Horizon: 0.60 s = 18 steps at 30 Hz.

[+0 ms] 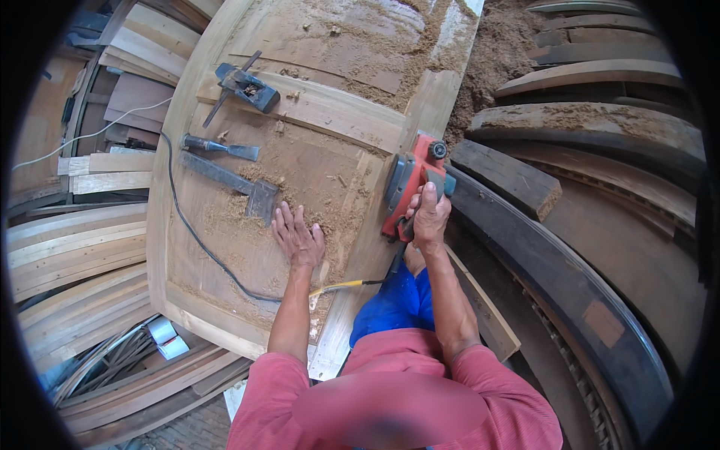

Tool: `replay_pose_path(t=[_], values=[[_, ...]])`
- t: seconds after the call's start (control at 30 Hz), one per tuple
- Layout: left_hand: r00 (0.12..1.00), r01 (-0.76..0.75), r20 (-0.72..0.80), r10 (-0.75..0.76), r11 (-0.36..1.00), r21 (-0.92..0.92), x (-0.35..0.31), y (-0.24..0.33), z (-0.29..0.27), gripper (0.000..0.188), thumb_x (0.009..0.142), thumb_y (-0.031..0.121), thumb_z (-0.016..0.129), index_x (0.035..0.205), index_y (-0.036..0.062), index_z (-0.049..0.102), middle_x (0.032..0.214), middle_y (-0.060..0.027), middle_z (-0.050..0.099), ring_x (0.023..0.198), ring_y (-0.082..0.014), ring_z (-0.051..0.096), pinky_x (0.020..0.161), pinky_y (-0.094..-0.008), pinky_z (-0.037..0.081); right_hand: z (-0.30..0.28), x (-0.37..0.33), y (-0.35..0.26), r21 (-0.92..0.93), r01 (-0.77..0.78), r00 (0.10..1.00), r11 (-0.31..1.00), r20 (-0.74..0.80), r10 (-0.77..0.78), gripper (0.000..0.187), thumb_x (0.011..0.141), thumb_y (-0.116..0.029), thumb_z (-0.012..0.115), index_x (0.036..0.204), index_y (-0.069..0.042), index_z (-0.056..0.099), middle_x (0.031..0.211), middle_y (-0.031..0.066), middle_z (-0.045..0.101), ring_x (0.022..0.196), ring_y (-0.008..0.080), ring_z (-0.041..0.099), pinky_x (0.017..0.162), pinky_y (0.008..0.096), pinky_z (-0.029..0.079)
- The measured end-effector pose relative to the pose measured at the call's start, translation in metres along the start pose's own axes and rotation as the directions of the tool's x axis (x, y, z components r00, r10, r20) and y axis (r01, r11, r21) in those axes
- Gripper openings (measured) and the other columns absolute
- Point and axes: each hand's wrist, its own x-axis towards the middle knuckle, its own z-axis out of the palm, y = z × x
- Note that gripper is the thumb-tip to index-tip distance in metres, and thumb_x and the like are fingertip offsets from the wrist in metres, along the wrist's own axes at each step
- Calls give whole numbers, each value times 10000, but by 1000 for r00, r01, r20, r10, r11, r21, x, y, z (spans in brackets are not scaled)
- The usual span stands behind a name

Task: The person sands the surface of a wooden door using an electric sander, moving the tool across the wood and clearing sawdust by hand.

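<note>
In my right hand [430, 217] is the rear handle of a red and grey electric planer [409, 187], which rests on the right-hand rail of a large panelled wooden door [176, 225]. My left hand [298, 238] lies with its fingers spread on the sawdust-covered panel, close to the blade of a try square [225, 180]. Beyond the square is a chisel [220, 147] with a dark handle. Farther off, a blue hand plane [247, 88] with a cross handle sits near the door's middle rail. A dark power cord [196, 236] with a yellow section runs across the panel.
Stacked boards [82, 255] line the left side, with a small blue and white box [167, 337] among them. Thick planks and a beam [510, 174] lie at the right, beside a long dark-edged panel [555, 262]. Wood shavings [499, 56] are heaped at the far right.
</note>
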Motion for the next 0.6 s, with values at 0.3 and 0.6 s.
replay_pose_path(t=[0.3, 0.6], values=[[999, 23, 48, -24, 999, 22, -1, -2, -2, 704, 883, 304, 635, 1503, 120, 357, 1666, -238, 221, 1526, -441, 205, 1236, -608, 149, -2, 43, -20, -59, -18, 1000, 998, 7, 19, 475, 1038, -513, 571, 995, -40, 578, 703, 15, 567, 532, 114, 539, 501, 283, 484], [998, 23, 66, -21, 999, -22, 2, 2, -7, 721, 877, 244, 654, 1512, 111, 341, 1665, -246, 223, 1529, -441, 202, 1234, -609, 158, 2, 89, -39, -23, -36, 999, 999, -27, 35, 462, 1037, -510, 565, 965, -54, 576, 693, 11, 562, 524, 121, 544, 487, 287, 483]])
